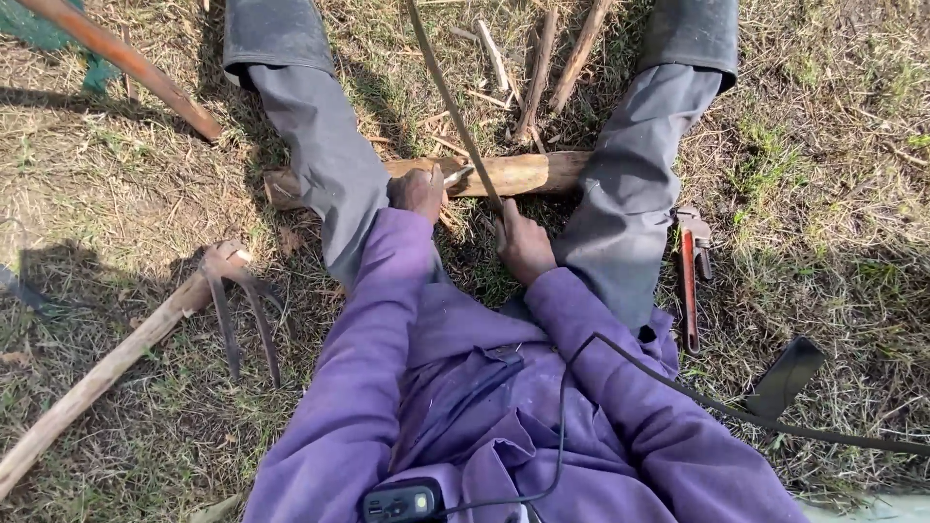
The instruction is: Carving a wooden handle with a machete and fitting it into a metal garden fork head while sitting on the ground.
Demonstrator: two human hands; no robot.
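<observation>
Nearest the camera, a small dark device (pixel 399 503) with a black cable (pixel 567 407) sits on the purple, dusty cloth of the person's jacket. Beyond it, 2 purple sleeves run out to the hands, between 2 legs in smooth grey trousers and dark boots. The right hand (pixel 523 244) is clenched around a thin, dark, slightly bent rod (pixel 453 107), which rises away from the fist toward the top of the view. The left hand (pixel 419 190) is closed over a small pale metal piece (pixel 457 175), grasping it against a rough, tan wooden log (pixel 513 173) that lies crosswise just beyond both hands, under the knees. Right of the right hand, past the leg, a red pipe wrench (pixel 689 281) lies on dry, strawy grass. Left of the left hand, a weathered wooden handle with 3 curved dark metal tines (pixel 237 310) rests on the ground. Beyond the log, several thin split sticks (pixel 538 68) lie in a loose bunch.
</observation>
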